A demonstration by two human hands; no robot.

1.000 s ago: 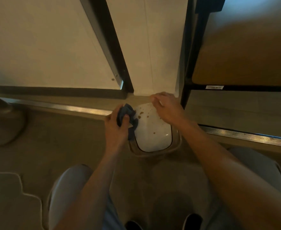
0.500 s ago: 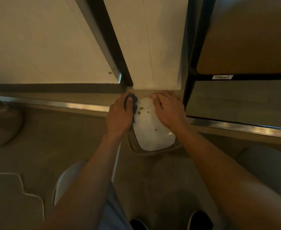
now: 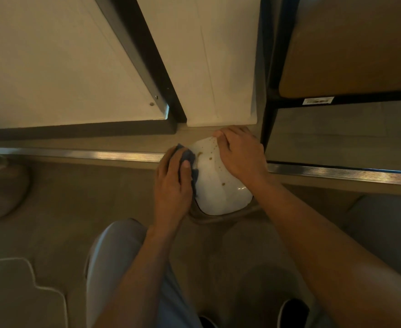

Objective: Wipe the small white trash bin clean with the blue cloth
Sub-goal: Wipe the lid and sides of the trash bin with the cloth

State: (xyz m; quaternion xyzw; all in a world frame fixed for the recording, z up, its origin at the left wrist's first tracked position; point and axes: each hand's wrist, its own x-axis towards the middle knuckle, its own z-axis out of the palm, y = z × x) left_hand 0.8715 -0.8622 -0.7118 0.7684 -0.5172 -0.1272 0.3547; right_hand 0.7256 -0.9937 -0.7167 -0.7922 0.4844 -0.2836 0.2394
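My left hand (image 3: 172,185) clutching blue cloth (image 3: 190,162) against white trash bin (image 3: 218,185) lid, my right hand (image 3: 239,155) flat, fingers relaxed, steadying brown-spotted top.

Beige floor (image 3: 52,209), metal threshold strip (image 3: 76,153), white panels (image 3: 52,55)

My left hand (image 3: 172,183) now presses the blue cloth (image 3: 190,159) against the bin lid's (image 3: 218,185) left edge instead of holding it just off, and my right hand (image 3: 239,155) lies flatter.
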